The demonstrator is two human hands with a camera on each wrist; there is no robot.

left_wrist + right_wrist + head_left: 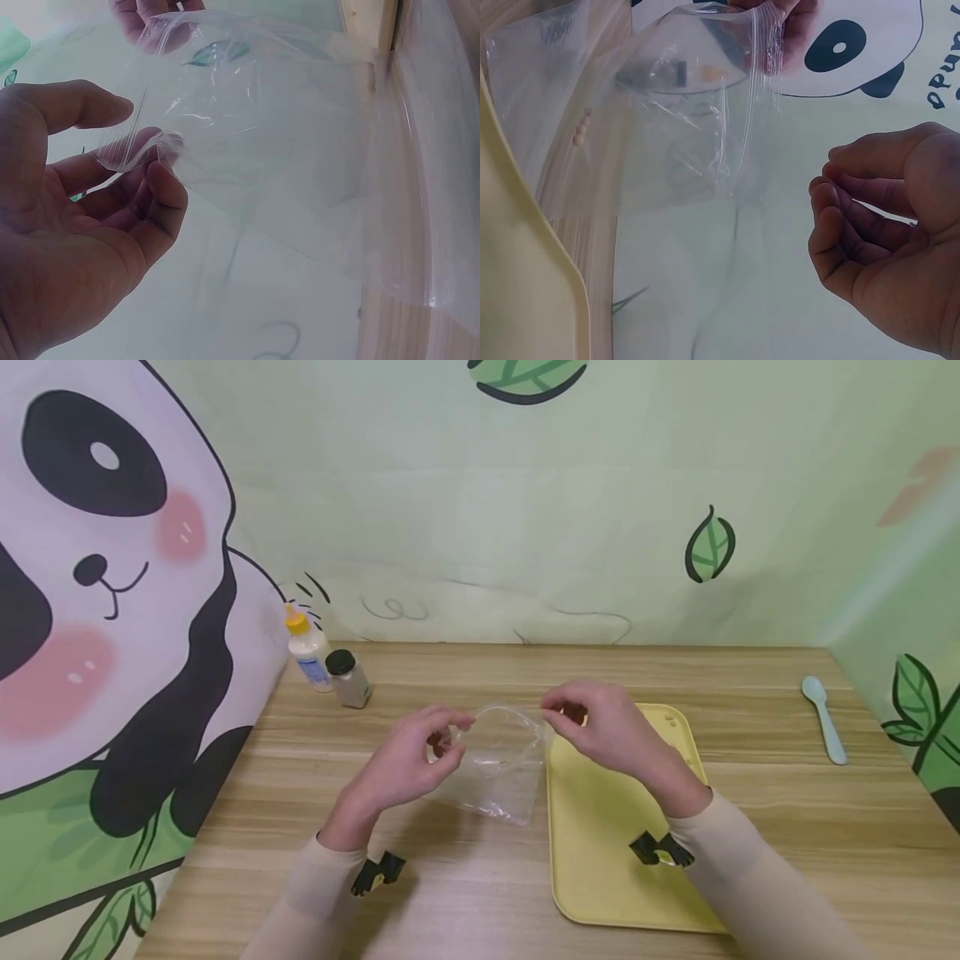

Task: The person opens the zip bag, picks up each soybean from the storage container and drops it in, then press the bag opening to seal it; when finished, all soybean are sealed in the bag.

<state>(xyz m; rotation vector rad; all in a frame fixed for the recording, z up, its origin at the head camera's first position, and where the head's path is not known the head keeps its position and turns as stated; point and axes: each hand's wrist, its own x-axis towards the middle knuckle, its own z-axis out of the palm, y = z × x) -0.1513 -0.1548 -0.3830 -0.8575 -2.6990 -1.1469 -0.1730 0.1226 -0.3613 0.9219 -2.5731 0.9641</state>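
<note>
A clear zip-seal plastic bag (pixel 498 777) hangs mouth up over the table, left of the yellow tray (pixel 561 860). My left hand (pixel 412 756) holds its left corner by the seal; the curled fingers grip the film, while the thumb stands apart from it in the left wrist view. Several small tan beads (pixel 580 135) show through the bag's lower part. By the bag's right corner is my right hand (pixel 600 722), its thumb and fingertips brought together. The right wrist view shows a gap between those fingertips and the bag, and nothing visible in them.
Tiny tan pieces (pixel 671 721) lie in the tray's far right corner. A white glue bottle (pixel 309 656) with a yellow cap and a small black-lidded jar (pixel 348 681) stand at the back left. A pale blue spoon (pixel 825 722) lies at the right.
</note>
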